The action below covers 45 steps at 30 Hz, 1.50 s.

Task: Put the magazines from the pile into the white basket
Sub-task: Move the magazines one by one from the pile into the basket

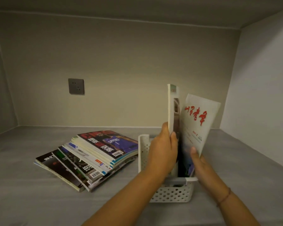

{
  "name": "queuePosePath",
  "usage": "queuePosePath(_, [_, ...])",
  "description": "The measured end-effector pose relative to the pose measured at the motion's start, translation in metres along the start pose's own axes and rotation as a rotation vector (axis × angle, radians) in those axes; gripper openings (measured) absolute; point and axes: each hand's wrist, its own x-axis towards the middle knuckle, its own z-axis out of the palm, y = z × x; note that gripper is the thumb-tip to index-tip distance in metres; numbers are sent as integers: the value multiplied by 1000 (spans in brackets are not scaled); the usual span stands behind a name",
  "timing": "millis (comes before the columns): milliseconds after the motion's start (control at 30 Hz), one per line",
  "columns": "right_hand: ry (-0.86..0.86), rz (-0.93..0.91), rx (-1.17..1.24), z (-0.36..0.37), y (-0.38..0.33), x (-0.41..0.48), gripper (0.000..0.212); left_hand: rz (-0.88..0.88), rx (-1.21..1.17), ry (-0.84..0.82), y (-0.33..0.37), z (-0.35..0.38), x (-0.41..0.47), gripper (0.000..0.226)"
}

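Observation:
A fanned pile of magazines point(95, 157) lies on the grey shelf, left of the white perforated basket point(171, 194). Its top cover shows a basketball player in a purple jersey. Two magazines stand upright in the basket. My left hand point(162, 150) grips the thick one point(172, 108) by its edge, thumb on the right face. Beside it, a white magazine with red lettering point(199, 124) leans to the right. My right hand point(198, 162) holds that one low down, with the thumb on its cover.
The shelf is a grey alcove with a back wall, a white side wall point(260, 87) close on the right and a ceiling above. A dark wall socket point(76, 86) sits on the back wall at left. Bare shelf surface point(31, 201) lies in front of the pile.

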Motion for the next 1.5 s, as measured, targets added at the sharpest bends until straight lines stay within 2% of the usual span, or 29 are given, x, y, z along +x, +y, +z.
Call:
queuePosePath(133, [-139, -28, 148, -4, 16, 5, 64, -54, -170, -346, 1, 4, -17, 45])
queuePosePath(167, [-161, -43, 142, -3, 18, 6, 62, -44, -196, -433, -1, 5, -21, 50])
queuePosePath(233, [-143, -73, 168, -5, 23, 6, 73, -42, -229, -543, -4, 4, -23, 56])
queuePosePath(300, [-165, -74, 187, -7, 20, 6, 76, -87, -268, -614, -6, -1, -19, 57])
queuePosePath(367, [-268, -68, 160, -8, 10, 4, 76, -152, -328, -691, -7, -7, -14, 57])
queuePosePath(467, [-330, -78, 95, -14, 1, 3, 99, -286, -479, -777, -4, -12, -9, 57])
queuePosePath(500, [-335, -71, 80, -14, -1, 4, 100, -327, -534, -787, -2, -11, -8, 60])
queuePosePath(567, [-328, -41, 43, -11, -4, 5, 91, -401, -644, -786, 1, -8, -4, 71])
queuePosePath(633, [-244, -12, 12, -7, -4, 7, 76, -460, -718, -784, 1, -6, -2, 82])
queuePosePath(700, [-126, 16, -17, -4, -1, 8, 63, -466, -690, -783, -5, -7, -1, 79])
queuePosePath(800, [-55, 51, -67, -2, 5, 7, 54, -376, -491, -662, -24, -16, 5, 69])
queuePosePath(867, [-82, 60, -88, -2, 10, 7, 51, -335, -321, -422, -49, -30, 15, 51])
queuePosePath(933, [-88, 61, -102, -2, 13, 7, 45, -372, -152, -120, -84, -50, 25, 32])
queuePosePath(1000, [-50, 70, -115, -1, 15, 9, 30, -472, 73, 111, -125, -70, 32, 28])
queuePosePath(1033, [-14, 92, -111, 1, 15, 11, 20, -535, 233, 169, -146, -79, 34, 34])
queuePosePath(1067, [22, 119, -101, 1, 16, 12, 10, -613, 391, 183, -165, -87, 35, 46])
queuePosePath(1100, [67, 141, -86, 2, 16, 13, 10, -703, 512, 163, -181, -94, 36, 63])
queuePosePath(1133, [101, 151, -70, 2, 16, 14, 20, -792, 572, 126, -195, -100, 36, 81])
queuePosePath(1200, [141, 151, -35, 3, 16, 14, 28, -909, 584, 81, -213, -106, 35, 107])
queuePosePath(1267, [159, 133, 6, 3, 12, 12, 35, -945, 567, 77, -225, -108, 35, 119])
queuePosePath(1333, [150, 121, 20, 1, 9, 7, 45, -956, 550, 88, -230, -107, 36, 118])
queuePosePath(1400, [116, 138, 40, -1, 8, 5, 58, -961, 507, 122, -234, -110, 36, 107])
queuePosePath(1500, [76, 121, 7, -2, 6, 3, 56, -941, 351, 201, -238, -119, 34, 82])
